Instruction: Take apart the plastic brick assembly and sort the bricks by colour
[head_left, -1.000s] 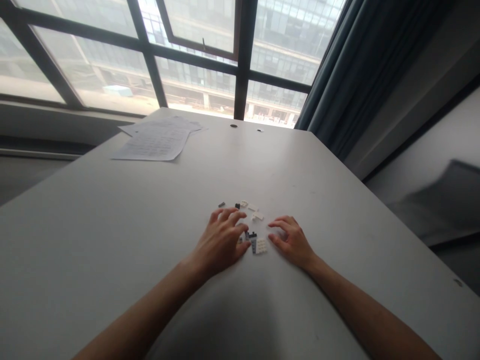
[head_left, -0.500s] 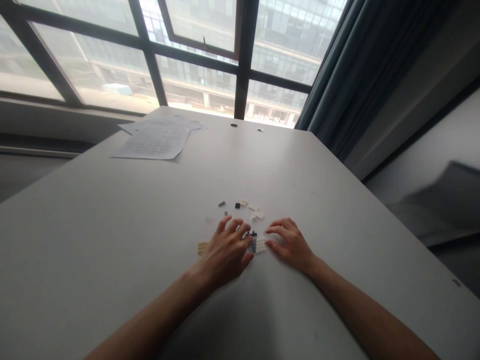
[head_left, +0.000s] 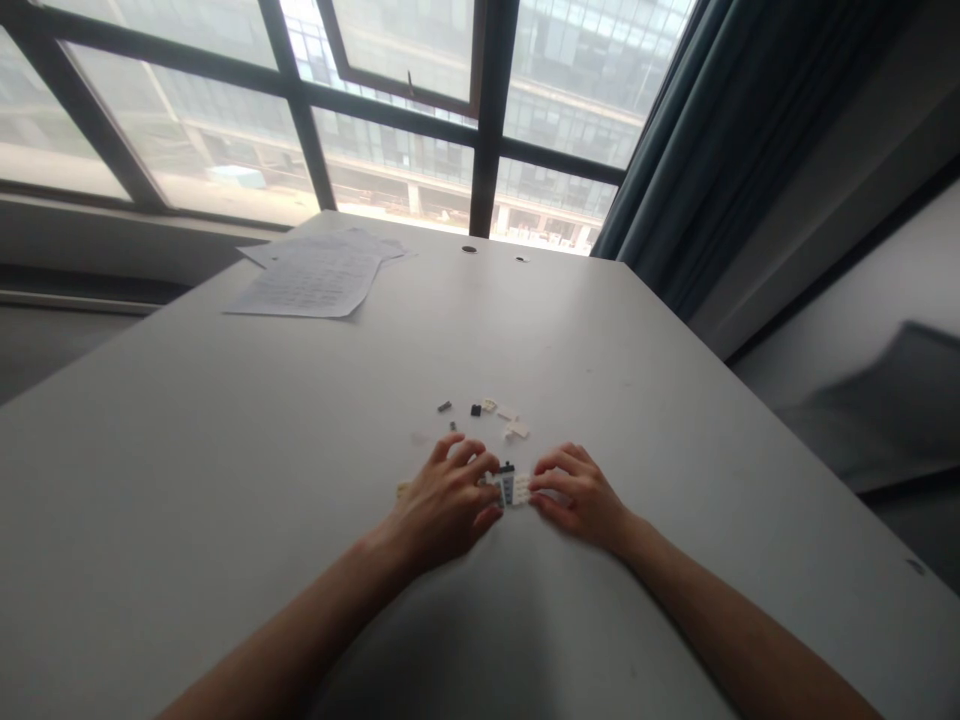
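Reference: white plate [head_left: 521, 488], a studded piece lying on the worktop [head_left: 300, 420] between the two hands. Places are given relative to it.

Grey piece [head_left: 508, 488]: directly left of the plate, against its edge. Dark piece [head_left: 507, 467]: at the far end of the grey piece, a small knob pointing away from the person.

Left hand [head_left: 450, 490]: left of the plate, palm down, fingers curled, thumb and forefinger at the left side of the grey piece. Fingers partly hide what lies under them; cannot tell whether its grip is closed on anything.

Right hand [head_left: 577, 495]: right of the plate, fingers bent, fingertips at the plate's right edge. Cannot tell whether its grip pinches the plate or only rests against it.

Loose parts, beyond the plate: white tile [head_left: 520, 429] with a small white piece [head_left: 508, 434] just beside it; farther off, a cream piece [head_left: 489, 405] near a black brick [head_left: 475, 410]. Farther left, a grey bar [head_left: 445, 406] and a grey bit [head_left: 453, 427], the latter near the left fingers. Well left of the plate, a tan piece [head_left: 403, 490] is mostly hidden behind the left hand.

Surroundings: printed papers [head_left: 307, 280] overlap far beyond and left of the plate; window [head_left: 405, 165] beyond the worktop; dark curtain [head_left: 675, 170] beyond and right.
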